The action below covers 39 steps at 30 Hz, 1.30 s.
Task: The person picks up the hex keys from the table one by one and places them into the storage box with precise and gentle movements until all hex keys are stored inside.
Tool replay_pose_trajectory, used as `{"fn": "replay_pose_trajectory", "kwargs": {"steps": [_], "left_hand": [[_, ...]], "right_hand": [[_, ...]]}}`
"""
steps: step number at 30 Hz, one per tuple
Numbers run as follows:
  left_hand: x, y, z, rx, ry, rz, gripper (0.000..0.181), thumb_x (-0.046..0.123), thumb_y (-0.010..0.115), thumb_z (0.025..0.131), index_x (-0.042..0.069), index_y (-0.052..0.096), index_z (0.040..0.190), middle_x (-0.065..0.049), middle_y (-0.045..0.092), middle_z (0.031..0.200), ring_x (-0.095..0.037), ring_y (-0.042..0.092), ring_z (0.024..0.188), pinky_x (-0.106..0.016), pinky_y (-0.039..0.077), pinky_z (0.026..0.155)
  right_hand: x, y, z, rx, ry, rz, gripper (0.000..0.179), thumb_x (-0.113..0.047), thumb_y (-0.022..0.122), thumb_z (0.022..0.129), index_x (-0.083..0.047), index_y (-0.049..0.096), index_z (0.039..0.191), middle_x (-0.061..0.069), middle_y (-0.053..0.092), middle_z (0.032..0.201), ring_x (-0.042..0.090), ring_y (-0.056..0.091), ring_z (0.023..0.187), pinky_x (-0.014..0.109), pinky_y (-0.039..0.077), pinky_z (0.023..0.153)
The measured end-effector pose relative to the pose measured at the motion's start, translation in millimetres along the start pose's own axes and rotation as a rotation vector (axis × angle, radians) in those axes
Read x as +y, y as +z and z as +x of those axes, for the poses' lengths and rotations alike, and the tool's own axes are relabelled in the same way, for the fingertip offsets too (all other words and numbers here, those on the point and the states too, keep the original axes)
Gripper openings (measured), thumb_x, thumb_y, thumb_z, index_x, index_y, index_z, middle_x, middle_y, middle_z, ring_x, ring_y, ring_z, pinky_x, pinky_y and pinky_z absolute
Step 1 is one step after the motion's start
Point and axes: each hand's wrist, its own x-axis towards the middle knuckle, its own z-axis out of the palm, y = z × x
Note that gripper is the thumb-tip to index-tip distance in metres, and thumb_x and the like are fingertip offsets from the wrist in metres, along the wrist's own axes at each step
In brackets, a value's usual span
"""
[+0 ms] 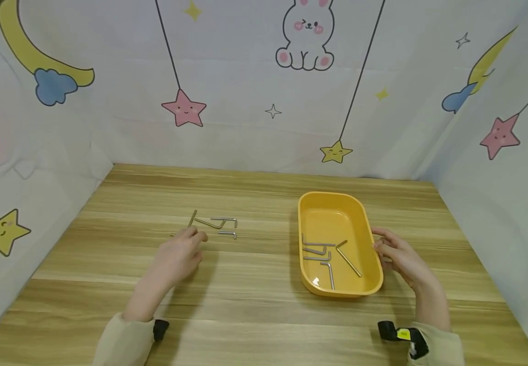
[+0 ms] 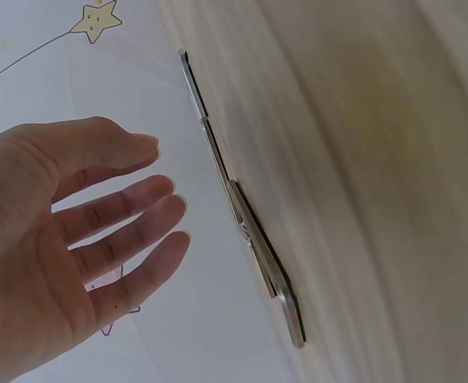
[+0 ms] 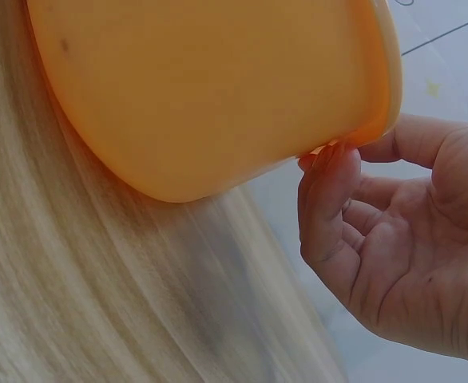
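Note:
My left hand [image 1: 179, 256] is over the left part of the table, its fingers loosely bent and nothing between them. Close to its fingertips lie several L-shaped hex keys, among them a brass-coloured hex key [image 1: 207, 223] and a silver hex key [image 1: 227, 233]. The hand partly hides some of them; the left wrist view shows a gap between the fingers and a brass-toned hex key [image 2: 264, 259]. On the right, my right hand [image 1: 403, 260] pinches the right rim of a yellow tray [image 1: 307, 213]. Inside the tray lie several silver hex keys and one brass-coloured hex key [image 1: 349, 262].
The wood-grain table [image 1: 255, 315] carries the tray right of centre and the loose keys to the left. White curtains [image 1: 245, 142] printed with stars, moons and a rabbit enclose its back and sides. Both wrists wear dark straps.

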Motion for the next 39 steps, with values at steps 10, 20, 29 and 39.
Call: {"fn": "replay_pose_trajectory", "kwargs": {"steps": [10,20,29,39], "left_hand": [[-7.8,-5.5,-0.7,-0.088,-0.059,-0.018,0.031,0.0,0.069,0.076,0.002,0.065,0.106,-0.006,0.059,0.088,-0.017,0.055,0.072,-0.028,0.046,0.059],[-18.9,-3.6,-4.8,-0.093,-0.028,-0.003,0.016,-0.001,0.07,0.078,0.006,0.059,0.088,-0.009,0.061,0.09,-0.025,0.061,0.077,-0.036,0.05,0.058],[-24.6,-2.8,-5.2,-0.158,0.008,0.052,0.015,0.001,0.068,0.082,0.006,0.057,0.091,-0.009,0.059,0.084,-0.019,0.053,0.064,-0.03,0.042,0.051],[-25.3,0.9,-1.1,-0.191,0.023,0.083,0.015,0.001,0.066,0.084,0.007,0.055,0.092,-0.01,0.061,0.085,-0.02,0.051,0.063,-0.032,0.042,0.051]], "right_hand": [[2.0,-0.7,1.4,0.002,0.003,-0.003,0.058,-0.023,0.046,0.101,0.001,0.022,0.149,-0.004,0.056,0.093,0.008,0.058,0.076,0.031,0.056,0.073],[1.7,-1.2,1.0,0.0,0.004,0.006,0.058,-0.021,0.045,0.101,0.001,0.021,0.149,-0.002,0.055,0.093,0.007,0.057,0.075,0.03,0.056,0.071],[0.3,-1.0,1.3,-0.003,0.0,0.016,0.058,-0.02,0.045,0.101,0.001,0.021,0.149,-0.002,0.055,0.093,0.007,0.057,0.074,0.029,0.056,0.071],[-0.9,-0.5,0.3,0.006,0.003,0.019,0.057,-0.018,0.045,0.101,0.002,0.021,0.149,-0.003,0.054,0.091,0.007,0.053,0.071,0.029,0.055,0.068]]}}
